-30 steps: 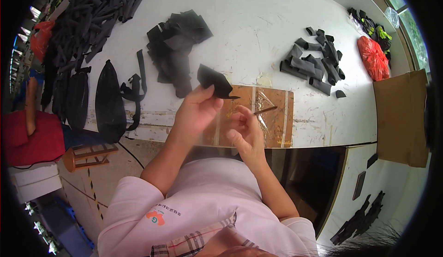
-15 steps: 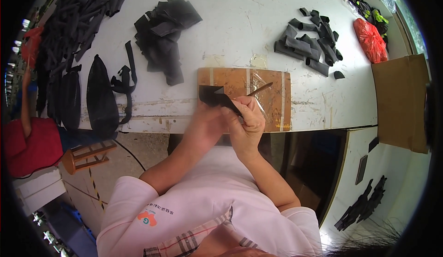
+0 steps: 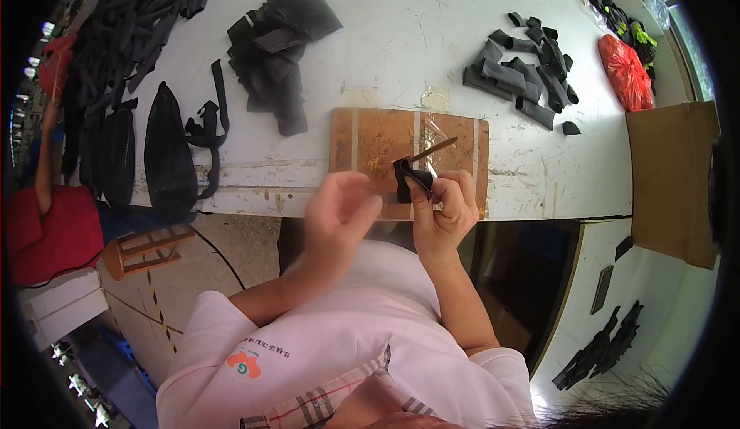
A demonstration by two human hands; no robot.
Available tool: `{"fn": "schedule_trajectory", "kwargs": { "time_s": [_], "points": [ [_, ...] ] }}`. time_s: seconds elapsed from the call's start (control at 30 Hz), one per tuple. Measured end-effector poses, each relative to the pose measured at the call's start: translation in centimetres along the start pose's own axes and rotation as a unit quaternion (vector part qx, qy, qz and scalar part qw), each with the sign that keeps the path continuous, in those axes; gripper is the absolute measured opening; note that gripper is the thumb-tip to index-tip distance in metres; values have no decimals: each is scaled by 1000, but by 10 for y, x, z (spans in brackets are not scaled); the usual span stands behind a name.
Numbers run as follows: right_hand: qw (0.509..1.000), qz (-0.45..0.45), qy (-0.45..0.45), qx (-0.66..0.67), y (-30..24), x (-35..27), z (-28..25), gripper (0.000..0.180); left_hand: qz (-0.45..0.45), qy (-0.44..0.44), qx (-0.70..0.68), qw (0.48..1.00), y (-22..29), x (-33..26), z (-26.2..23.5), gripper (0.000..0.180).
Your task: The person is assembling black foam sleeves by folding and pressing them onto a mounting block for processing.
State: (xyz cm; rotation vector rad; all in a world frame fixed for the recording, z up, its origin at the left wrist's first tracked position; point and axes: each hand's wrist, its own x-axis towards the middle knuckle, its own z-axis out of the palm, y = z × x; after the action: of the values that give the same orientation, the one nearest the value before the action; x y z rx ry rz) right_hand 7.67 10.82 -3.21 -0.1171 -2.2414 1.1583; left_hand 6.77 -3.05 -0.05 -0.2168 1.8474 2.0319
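My right hand [image 3: 447,209] pinches one folded black piece [image 3: 408,181] and a thin brush [image 3: 432,150] over the brown board [image 3: 370,140], my left hand [image 3: 339,213] loose beside it, while heaps of black pieces [image 3: 277,51] wait on the desk [image 3: 401,36].

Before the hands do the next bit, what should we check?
1. Right hand has the folded black piece: ok.
2. Thin stick also in the right hand's grip: ok.
3. Left hand free, holding nothing: ok.
4. Brown board lies flat on the white table beneath the hands: ok.
5. Stick tip touching the piece: cannot tell.
6. More black pieces within reach: ok, probably.
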Motion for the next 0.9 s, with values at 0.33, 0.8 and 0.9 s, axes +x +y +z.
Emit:
{"fn": "schedule_trajectory", "kwargs": {
  "time_s": [0.33, 0.8, 0.9],
  "points": [
    [990, -130, -21, -47, 5, -4, -4, 28, -82, -67, -68, 992, 14, 15, 3, 14],
    [961, 113, -184, 173, -4, -6, -4, 32, 88, -27, 37, 995, -12, 27, 4, 3],
    [970, 132, -168, 114, -6, -7, -2, 23, 155, -3, 149, 977, -20, 23, 4, 5]
  ]
}}
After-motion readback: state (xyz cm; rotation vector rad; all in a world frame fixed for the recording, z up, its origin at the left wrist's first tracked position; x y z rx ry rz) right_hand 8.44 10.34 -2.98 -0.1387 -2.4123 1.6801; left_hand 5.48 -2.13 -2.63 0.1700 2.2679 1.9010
